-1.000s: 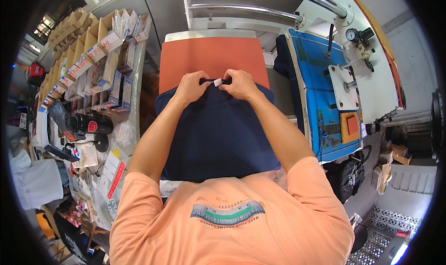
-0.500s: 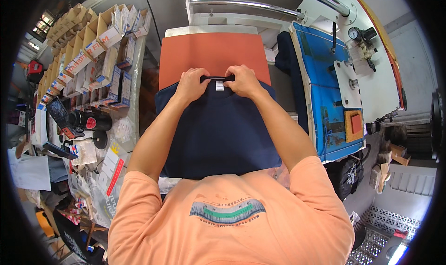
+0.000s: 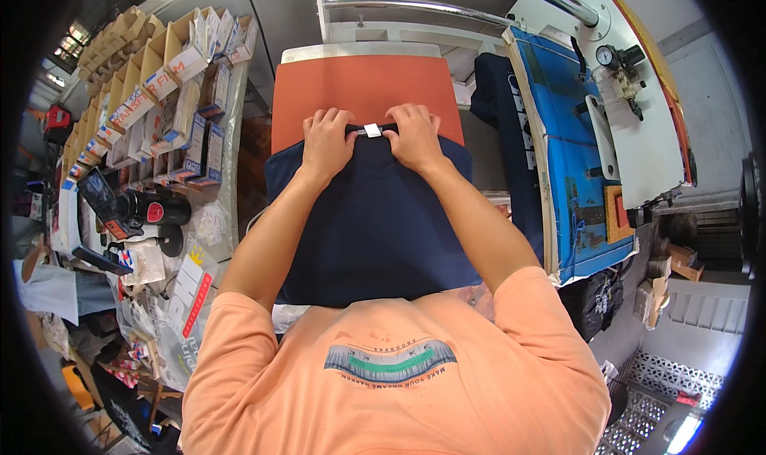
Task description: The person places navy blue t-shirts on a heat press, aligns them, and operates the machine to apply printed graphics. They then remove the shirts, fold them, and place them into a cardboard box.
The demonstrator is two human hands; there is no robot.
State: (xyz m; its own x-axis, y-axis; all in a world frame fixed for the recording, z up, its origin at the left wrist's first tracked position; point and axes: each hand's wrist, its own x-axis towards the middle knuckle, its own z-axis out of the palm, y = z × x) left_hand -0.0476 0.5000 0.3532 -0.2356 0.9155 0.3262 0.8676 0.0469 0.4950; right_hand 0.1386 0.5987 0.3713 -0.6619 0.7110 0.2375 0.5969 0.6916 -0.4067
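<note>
A dark navy garment (image 3: 371, 224) lies spread over an orange pad (image 3: 363, 84) of a press table in front of me. My left hand (image 3: 325, 140) grips the garment's top edge on the left of its neck. My right hand (image 3: 415, 136) grips the same edge on the right. A small white label (image 3: 373, 130) shows between my two hands at the neckline. Both forearms reach forward over the dark cloth, and the far half of the orange pad is bare.
Cardboard racks of small boxes (image 3: 171, 96) line the left side, with a black bottle (image 3: 155, 210) and loose packets below. A blue-topped stand (image 3: 570, 168) with another dark garment (image 3: 499, 108) is on the right. A metal bar (image 3: 447, 7) crosses the top.
Both hands have stayed at the neckline and slid the garment's top edge slightly up the orange pad. The white label between them has stayed in view.
</note>
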